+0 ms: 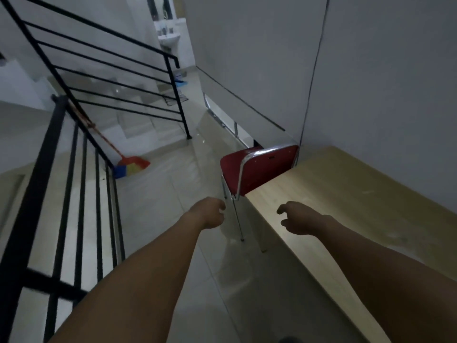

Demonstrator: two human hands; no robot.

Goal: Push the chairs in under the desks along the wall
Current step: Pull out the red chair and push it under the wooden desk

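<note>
While both arms reach forward, left hand (210, 212) and right hand (295, 219) loosely curled, empty, red chair (257, 169) just beyond.

Dim, greyish light across the whole hallway, colours muted and a bit noisy. The brightest spot sits far off at the top, where a doorway with a white sink (169, 40) glows cool and nearly washed out. That light spills down the glossy floor (173, 184), leaving pale streaky reflections. The wooden desk (346, 194) on the right catches a soft sheen with no hard shadows. Wide-angle bending is strong: the black railing (74, 169) on the left bows and smears with motion blur, worst at the near edge. Both forearms look dark, softly blurred, edges indistinct, near the bottom.
</note>
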